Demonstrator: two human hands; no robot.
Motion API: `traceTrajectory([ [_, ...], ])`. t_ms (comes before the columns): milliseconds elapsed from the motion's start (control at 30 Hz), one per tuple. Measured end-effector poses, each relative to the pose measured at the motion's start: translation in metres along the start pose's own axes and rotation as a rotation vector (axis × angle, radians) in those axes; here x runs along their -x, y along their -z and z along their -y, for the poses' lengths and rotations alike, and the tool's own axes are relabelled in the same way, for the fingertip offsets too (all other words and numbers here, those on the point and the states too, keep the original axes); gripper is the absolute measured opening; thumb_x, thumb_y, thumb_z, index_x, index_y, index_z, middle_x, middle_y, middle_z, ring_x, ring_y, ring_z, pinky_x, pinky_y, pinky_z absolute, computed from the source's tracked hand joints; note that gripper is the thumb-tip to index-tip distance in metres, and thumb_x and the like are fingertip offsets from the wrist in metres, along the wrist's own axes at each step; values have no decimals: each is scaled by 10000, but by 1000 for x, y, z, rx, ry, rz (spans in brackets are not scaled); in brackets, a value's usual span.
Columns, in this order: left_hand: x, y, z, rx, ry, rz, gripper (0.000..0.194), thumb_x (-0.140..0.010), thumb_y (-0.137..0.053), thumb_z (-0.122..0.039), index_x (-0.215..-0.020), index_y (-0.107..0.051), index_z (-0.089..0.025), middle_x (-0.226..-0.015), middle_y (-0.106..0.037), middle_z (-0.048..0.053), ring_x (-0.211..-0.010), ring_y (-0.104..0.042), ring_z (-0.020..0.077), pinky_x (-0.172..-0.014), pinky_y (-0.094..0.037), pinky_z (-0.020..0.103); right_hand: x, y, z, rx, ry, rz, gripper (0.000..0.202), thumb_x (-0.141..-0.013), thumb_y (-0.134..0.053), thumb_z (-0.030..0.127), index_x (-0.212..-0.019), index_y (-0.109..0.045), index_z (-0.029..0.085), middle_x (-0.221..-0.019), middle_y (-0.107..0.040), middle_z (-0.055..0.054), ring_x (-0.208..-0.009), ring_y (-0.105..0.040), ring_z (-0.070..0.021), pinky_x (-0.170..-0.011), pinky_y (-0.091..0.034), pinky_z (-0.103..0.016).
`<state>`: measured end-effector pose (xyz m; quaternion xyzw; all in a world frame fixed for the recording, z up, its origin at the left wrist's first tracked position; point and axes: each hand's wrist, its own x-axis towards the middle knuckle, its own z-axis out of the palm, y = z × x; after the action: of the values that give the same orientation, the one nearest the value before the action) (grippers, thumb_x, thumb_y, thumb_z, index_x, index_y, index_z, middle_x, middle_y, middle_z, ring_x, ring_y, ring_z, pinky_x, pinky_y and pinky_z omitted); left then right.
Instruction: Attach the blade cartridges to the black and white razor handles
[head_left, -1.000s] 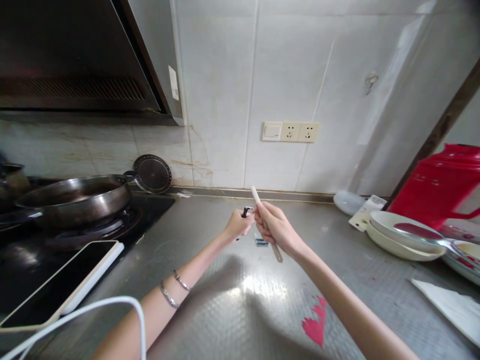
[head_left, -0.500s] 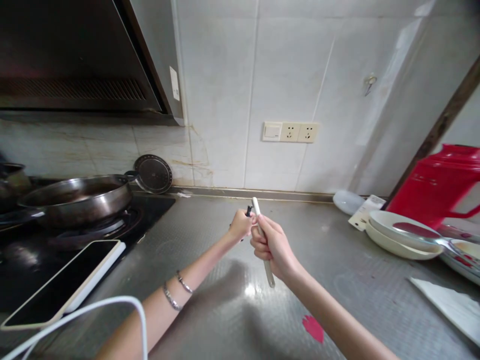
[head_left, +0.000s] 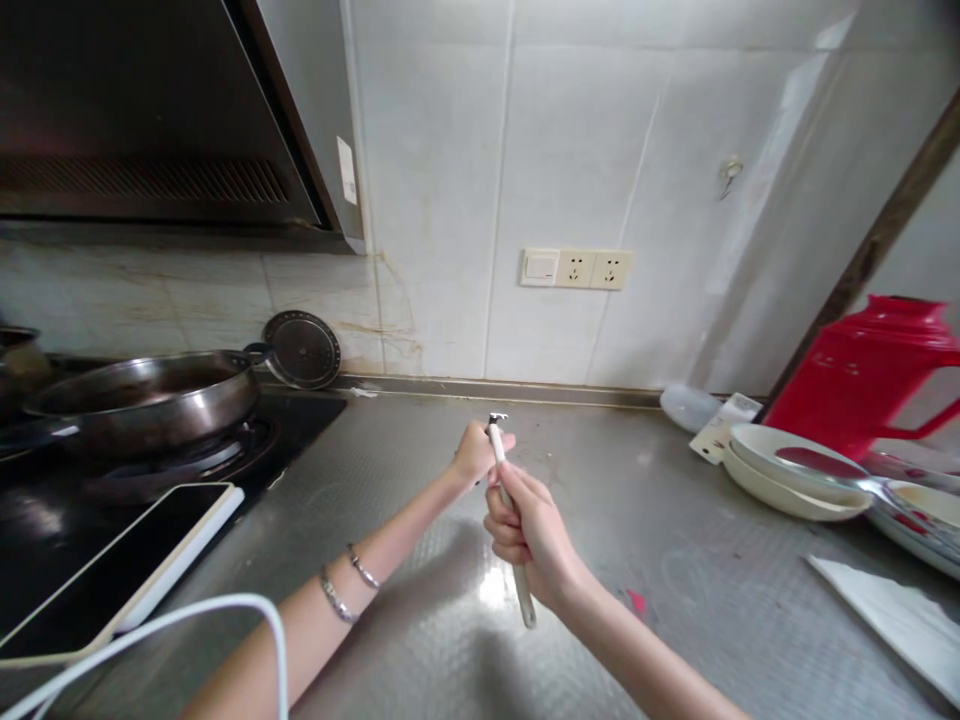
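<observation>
White stick sits clasped in the right hand; just beyond, the left hand curls around a mostly hidden black piece. I'd hold both steady.

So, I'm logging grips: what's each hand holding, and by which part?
Right hand: a slim pale handle, around its middle. Left hand: a small black-and-silver piece; gripped part hidden.

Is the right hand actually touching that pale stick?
Touching. The head view shows it: the right hand has its fingers wrapped round the pale stick, whose ends poke out above and below the grip.
</observation>
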<state>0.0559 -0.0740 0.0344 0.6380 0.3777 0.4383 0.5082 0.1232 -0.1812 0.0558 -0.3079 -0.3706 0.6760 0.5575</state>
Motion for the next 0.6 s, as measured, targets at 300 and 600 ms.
traceTrajectory([
  [300,-1,-4,0,-2,-49,-18,320,-630,-551,-252,-400,-344,-172,-332,-307,-76,-324,-250,31,-366,-177,197,-1,4,9,-16,50,-41,326,-744,-573,472,-689,-385,212,-452,-207,119,-358,-82,-19,-294,-59,-123],
  [600,-1,-3,1,7,-64,-10,315,-637,-540,-240,-421,-317,-181,-344,-289,-82,-315,-250,25,-348,-164,189,2,2,10,-48,49,-50,344,-745,-569,477,-674,-364,211,-453,-194,118,-368,-71,-22,-300,-50,-124],
])
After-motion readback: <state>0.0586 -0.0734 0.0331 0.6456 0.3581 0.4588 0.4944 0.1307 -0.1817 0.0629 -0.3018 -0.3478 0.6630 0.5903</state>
